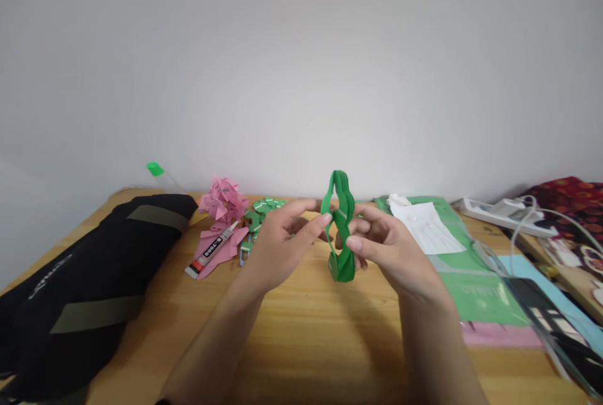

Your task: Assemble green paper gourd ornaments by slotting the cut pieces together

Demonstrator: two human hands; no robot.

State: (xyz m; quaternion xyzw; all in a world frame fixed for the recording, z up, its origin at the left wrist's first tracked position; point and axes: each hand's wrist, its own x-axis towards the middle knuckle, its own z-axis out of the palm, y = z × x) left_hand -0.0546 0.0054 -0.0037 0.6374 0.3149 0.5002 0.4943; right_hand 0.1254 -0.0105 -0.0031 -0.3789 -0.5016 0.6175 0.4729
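Nearest the camera, two bare forearms [431, 336] are stretching forward to either side of a green wavy loop [347, 207]. Behind the loop, a pale wall [301, 78] is filling the background. Below it, a wooden tabletop [301, 336] is spreading out and catching a soft shadow. Well to the loop's left, a black fabric item [110, 267] with two olive strips is lying slantwise. To the loop's right, beyond the right forearm, a green plastic packet [487, 298] is lying flat, with a white sheet [426, 227] resting on it.

Directly left of the loop, the left grip [285, 238] is pinching its edge between thumb and fingers; directly right, the right grip [389, 238] is holding the opposite side, its thumb pressing on the band. Between them the loop is standing upright, raised above the tabletop, its narrow side facing the camera.

Farther right of the loop, a white power strip [509, 216] is lying near the wall. Left of the loop, past the left grip, crumpled pink paper [223, 201] is sitting behind a tube marked B-7000 [211, 250], and small green pieces [266, 207] are lying nearer the loop.
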